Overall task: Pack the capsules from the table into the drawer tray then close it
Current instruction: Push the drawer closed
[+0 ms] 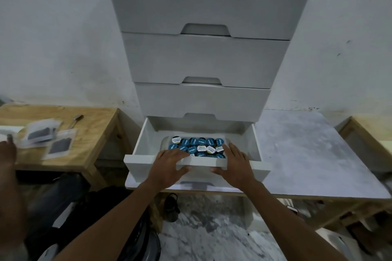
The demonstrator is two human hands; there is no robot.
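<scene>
I see both of my hands resting on the front panel of the open white drawer [197, 162], fingers spread flat over its top edge, thumbs down on the front face, gripping nothing else. My left hand [169, 160] sits left of centre, my right hand [234, 161] right of centre. Just beyond the fingertips, inside the drawer, lies the pale rounded tray [164, 143] filled with round coffee capsules [197, 146]. Most have blue foil lids with white lettering; about 4 have white lids. They lie packed edge to edge in rows. The drawer belongs to a tall white drawer cabinet [203, 59].
</scene>
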